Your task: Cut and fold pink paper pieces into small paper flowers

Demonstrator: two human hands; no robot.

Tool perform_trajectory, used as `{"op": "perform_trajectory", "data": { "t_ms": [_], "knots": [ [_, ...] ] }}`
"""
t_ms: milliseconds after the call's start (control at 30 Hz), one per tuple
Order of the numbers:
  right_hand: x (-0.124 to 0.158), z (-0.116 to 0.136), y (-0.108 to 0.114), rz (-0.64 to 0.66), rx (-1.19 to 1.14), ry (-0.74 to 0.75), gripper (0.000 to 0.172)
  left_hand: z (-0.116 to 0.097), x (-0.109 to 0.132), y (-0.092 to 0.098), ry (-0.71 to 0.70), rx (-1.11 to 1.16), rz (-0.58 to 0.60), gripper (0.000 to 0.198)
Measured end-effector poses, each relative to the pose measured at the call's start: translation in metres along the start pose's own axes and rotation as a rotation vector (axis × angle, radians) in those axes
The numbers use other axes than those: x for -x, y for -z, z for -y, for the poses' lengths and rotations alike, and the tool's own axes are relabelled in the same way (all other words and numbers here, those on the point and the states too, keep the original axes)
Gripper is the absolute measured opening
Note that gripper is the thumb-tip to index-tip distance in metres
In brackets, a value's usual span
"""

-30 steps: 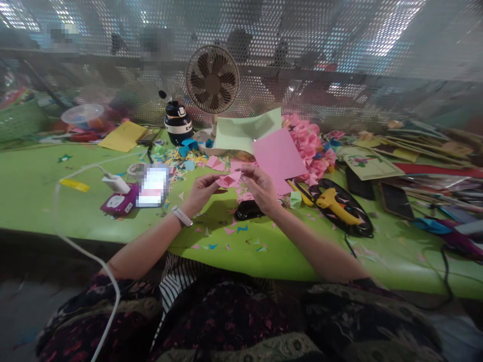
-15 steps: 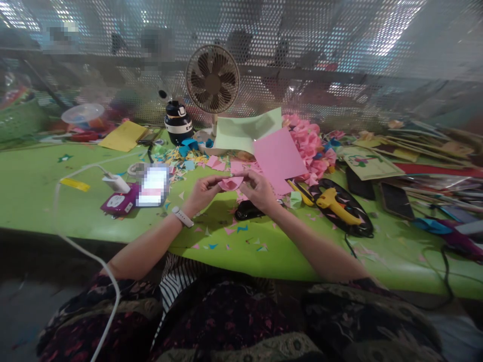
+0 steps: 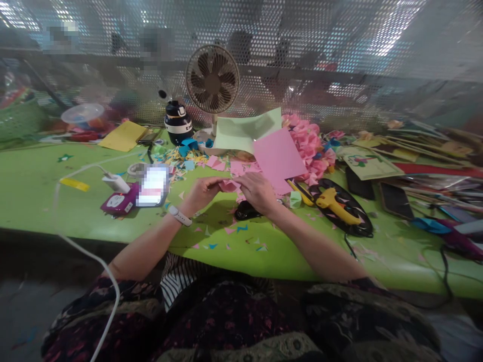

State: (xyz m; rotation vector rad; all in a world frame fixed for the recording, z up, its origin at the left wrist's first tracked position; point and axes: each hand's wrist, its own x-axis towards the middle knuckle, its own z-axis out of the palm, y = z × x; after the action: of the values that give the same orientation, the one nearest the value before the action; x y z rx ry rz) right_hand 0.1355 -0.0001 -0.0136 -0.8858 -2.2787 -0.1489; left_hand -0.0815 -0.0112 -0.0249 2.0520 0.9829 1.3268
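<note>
My left hand [image 3: 203, 193] and my right hand [image 3: 256, 191] meet over the green table [image 3: 45, 206], both pinching a small folded pink paper piece [image 3: 229, 186] between their fingertips. The piece is mostly covered by my fingers. A white watch sits on my left wrist [image 3: 177, 215]. A black object [image 3: 246, 210] lies on the table just under my right hand. A flat pink paper sheet [image 3: 278, 157] and a pale green sheet [image 3: 245, 131] lie just beyond my hands.
A small fan [image 3: 212, 80] and a dark bottle [image 3: 177, 123] stand at the back. A pile of pink paper flowers [image 3: 311, 146], a yellow glue gun [image 3: 334, 203] on a black tray, a phone [image 3: 152, 187], a white charger cable [image 3: 81, 171] and scattered paper scraps [image 3: 226, 236] surround my hands.
Both hands have dropped slightly toward the table and closed further around the pink piece, which now shows less than before.
</note>
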Motion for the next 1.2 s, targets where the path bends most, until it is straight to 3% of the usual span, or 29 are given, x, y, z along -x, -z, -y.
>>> {"op": "perform_trajectory", "data": {
  "t_ms": [133,433,600,867,1200],
  "knots": [
    [-0.001,0.003,0.002,0.066,0.013,0.023,0.026,-0.002,0.0,0.0,0.015,0.005,0.028,0.021],
    [-0.003,0.012,0.004,0.2,0.01,-0.123,0.031,-0.013,0.001,0.001,0.028,-0.041,0.024,0.021],
    [-0.007,0.018,0.01,0.284,-0.027,-0.191,0.028,-0.017,0.001,0.004,0.003,-0.122,0.083,0.017],
    [-0.007,0.027,0.011,0.267,-0.056,-0.257,0.024,-0.018,0.004,0.004,-0.042,-0.211,0.139,0.024],
    [-0.01,0.034,0.01,0.342,-0.057,-0.387,0.022,-0.018,0.009,-0.003,-0.033,-0.371,0.089,0.02]
  ]
}}
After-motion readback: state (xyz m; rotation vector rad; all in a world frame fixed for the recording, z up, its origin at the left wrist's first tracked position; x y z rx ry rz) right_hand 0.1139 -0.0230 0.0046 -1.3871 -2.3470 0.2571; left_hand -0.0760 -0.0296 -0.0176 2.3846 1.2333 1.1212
